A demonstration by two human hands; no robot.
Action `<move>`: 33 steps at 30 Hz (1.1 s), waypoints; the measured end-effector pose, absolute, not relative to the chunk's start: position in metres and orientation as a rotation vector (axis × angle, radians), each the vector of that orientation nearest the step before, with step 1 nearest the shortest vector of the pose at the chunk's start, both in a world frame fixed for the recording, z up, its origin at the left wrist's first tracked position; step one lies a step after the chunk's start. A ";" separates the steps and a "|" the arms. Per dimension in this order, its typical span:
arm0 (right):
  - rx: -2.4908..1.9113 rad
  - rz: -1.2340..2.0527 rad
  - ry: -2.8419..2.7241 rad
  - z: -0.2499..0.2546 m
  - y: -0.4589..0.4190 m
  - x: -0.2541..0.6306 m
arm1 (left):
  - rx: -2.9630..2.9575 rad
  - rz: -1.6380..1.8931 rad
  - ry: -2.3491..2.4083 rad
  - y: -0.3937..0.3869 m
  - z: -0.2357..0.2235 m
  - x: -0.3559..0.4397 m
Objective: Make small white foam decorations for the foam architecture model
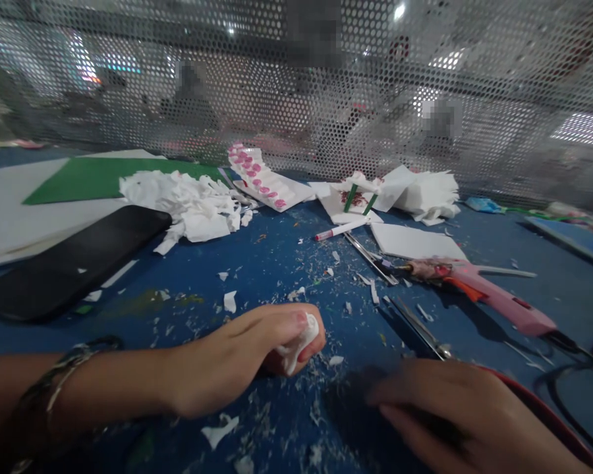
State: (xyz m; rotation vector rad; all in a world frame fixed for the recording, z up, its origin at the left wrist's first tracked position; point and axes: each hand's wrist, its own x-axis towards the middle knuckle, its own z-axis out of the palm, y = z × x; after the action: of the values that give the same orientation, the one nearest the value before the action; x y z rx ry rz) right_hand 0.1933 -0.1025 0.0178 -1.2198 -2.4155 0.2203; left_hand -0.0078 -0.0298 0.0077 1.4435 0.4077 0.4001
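Note:
My left hand [257, 349] is closed in a pinch, thumb and fingers around a small folded piece of white paper [299, 345], just above the blue table [271, 270]. At the lower right my right hand [454, 408] is smeared by motion, its fingers pointing left. It hovers over or beside a pair of scissors [418, 326], whose blades point away from me. A red curved edge [548, 411], perhaps the scissors' handle, shows behind this hand. Whether the right fingers hold anything is not clear. Paper scraps [220, 431] lie between and around both hands.
A pink glue gun [504, 296], its cord trailing right, lies near metal tweezers [370, 257]. A black phone [74, 263], torn white paper [192, 201] and a green sheet [79, 179] are left. Small paper models [358, 197] stand before a perforated metal screen [296, 99].

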 end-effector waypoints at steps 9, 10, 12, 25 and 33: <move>-1.208 0.227 -2.430 0.019 -0.104 0.192 | 1.443 0.393 0.436 -0.031 0.011 -0.007; -1.206 0.224 -2.432 0.019 -0.103 0.192 | 1.438 0.390 0.443 -0.031 0.011 -0.007; -1.212 0.210 -2.435 0.019 -0.102 0.192 | 1.439 0.369 0.461 -0.032 0.012 -0.007; -1.208 0.225 -2.466 0.018 -0.104 0.194 | 1.433 0.325 0.455 -0.031 0.007 -0.006; -1.229 0.274 -2.475 0.018 -0.103 0.193 | 1.415 0.368 0.494 -0.032 0.010 -0.003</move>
State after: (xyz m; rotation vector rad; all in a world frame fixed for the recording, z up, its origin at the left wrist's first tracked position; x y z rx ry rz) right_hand 0.1933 -0.1033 0.0177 -1.2288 -2.4750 0.2744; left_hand -0.0030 -0.0322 0.0101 1.4145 0.4939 0.3675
